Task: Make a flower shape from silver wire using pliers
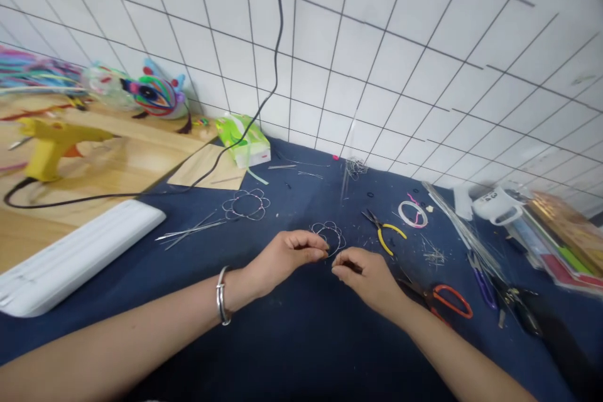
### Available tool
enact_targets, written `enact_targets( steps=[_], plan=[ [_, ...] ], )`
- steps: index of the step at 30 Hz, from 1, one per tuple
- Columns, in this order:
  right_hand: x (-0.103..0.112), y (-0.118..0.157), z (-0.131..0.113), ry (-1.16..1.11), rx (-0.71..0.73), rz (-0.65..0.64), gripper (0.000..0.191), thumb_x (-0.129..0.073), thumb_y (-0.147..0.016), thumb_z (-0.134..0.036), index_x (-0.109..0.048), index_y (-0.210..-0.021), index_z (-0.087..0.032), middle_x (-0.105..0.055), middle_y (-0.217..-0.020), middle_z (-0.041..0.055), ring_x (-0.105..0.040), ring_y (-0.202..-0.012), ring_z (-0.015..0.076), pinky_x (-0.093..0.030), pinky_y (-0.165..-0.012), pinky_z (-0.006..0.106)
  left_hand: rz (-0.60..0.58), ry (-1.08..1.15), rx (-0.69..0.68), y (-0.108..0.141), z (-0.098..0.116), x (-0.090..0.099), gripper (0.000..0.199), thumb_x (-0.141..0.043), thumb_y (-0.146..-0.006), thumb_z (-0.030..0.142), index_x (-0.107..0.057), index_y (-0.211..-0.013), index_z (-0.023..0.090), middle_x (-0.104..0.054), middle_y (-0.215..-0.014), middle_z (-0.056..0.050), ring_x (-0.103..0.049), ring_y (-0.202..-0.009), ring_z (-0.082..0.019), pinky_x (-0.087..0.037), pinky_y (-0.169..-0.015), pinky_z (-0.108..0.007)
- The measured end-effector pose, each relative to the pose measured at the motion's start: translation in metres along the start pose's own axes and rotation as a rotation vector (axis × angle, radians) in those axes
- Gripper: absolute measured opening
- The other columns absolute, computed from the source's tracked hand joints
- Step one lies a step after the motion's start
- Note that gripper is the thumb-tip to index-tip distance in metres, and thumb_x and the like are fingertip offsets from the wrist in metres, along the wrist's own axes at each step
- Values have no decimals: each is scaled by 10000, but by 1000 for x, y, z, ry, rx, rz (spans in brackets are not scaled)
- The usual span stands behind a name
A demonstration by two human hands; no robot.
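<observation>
A small flower-shaped wire frame (337, 237) of thin looped wire is pinched at its near left edge by my left hand (289, 257), fingers closed. My right hand (365, 273) is curled beside its near right side, thumb and forefinger pressed together; what they hold, if anything, is too small to make out. Farther left on the dark blue cloth (292, 339) lies a larger flower-shaped wire frame (246, 206). Right of my hands rest yellow-handled pliers (387, 232), jaws apart, and orange-handled scissors (452, 301), partly behind my right wrist.
Left stand a yellow glue gun (47, 147), a white bar-shaped case (80, 257) and a green tissue pack (242, 138). A black cord (277, 31) hangs across the wall. Cut wires (188, 230), a ring of tubing (413, 215), purple-handled pliers (483, 282) and a white mug (497, 206) lie around.
</observation>
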State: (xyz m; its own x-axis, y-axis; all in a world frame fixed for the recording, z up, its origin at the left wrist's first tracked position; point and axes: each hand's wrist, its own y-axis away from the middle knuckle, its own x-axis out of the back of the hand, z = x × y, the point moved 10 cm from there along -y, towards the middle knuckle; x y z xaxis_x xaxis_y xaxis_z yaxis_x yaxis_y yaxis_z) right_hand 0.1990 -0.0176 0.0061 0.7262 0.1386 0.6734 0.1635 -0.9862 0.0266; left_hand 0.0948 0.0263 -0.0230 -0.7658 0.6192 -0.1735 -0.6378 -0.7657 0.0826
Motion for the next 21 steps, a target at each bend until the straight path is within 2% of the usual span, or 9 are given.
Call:
enact_targets(
  steps=[5, 12, 16, 21],
  plan=[
    [-14, -11, -3, -51, 40, 48, 74, -544, -788, -253, -601, -762, -214, -581, -721, -21, -529, -689, 124, -391, -652, 236, 26, 12, -37, 1, 2, 1, 61, -612, -722, 199, -625, -759, 153, -591, -713, 5, -514, -677, -104, -408, -665, -238],
    [-11, -10, -13, -46, 134, 179, 105, -530, -813, -257, -604, -765, -201, -549, -686, -8, -513, -648, 115, -398, -628, 229, 70, 3, -50, 0, 0, 5, 45, -628, -710, 178, -624, -739, 143, -581, -714, 8, -506, -691, -98, -403, -674, -228],
    [-8, -10, -24, -66, 192, 228, 120, -526, -820, -254, -600, -746, -196, -554, -705, 0, -522, -664, 115, -410, -643, 231, 63, -46, -124, 2, 12, 7, 56, -626, -722, 177, -639, -768, 148, -586, -766, -8, -531, -746, -114, -426, -711, -244],
    [-6, -10, -32, -54, 236, 262, 138, -516, -828, -278, -603, -752, -202, -560, -701, 1, -524, -666, 119, -421, -650, 242, 30, -216, -272, 7, 33, 8, 119, -603, -760, 205, -668, -851, 163, -588, -833, -42, -553, -811, -141, -454, -744, -274]
  ],
)
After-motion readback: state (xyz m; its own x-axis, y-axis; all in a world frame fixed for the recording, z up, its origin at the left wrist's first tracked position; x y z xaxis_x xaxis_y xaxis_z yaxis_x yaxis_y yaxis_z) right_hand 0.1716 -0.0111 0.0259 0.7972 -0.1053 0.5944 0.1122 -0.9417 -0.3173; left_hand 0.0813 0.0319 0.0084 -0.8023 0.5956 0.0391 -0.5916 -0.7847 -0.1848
